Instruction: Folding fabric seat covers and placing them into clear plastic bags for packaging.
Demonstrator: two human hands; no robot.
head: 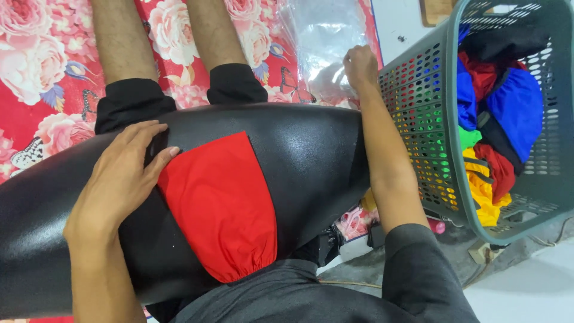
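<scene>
Left hand: my left hand (122,173) lies flat, fingers spread and together-ish, palm pressing down — clamped on nothing, just pinning the near edge of the red and black folded garment (221,203).

Garment: it sits directly under and to the right of my left palm, draped on the black padded board (311,155) across my lap; the gathered elastic cuff end points back toward my body.

How it should handle: I judge it light, thin and soft — a limp woven cloth that will slump if lifted by one corner. On the shiny board it looks likely to slide, so flat palm pressure suits it better than a pinch.

Where to take hold: along the folded edge beside my fingertips, or at the gathered cuff, where the layers bunch and give some grip.

Board: smooth, stiff, glossy; it extends away from my left hand to both sides.

Right hand: my right hand (360,64) is reached out beyond the board's far edge, fingers curled down onto a clear plastic bag (323,42); whether it has pinched the film shut I cannot tell.

Bag: thin, crinkly, slippery — lying on the red floral mat (36,66) just left of that hand.

Basket: to the right of my right forearm, a grey-green perforated laundry basket (430,113) holds blue, red, yellow and green clothes (508,113).
</scene>
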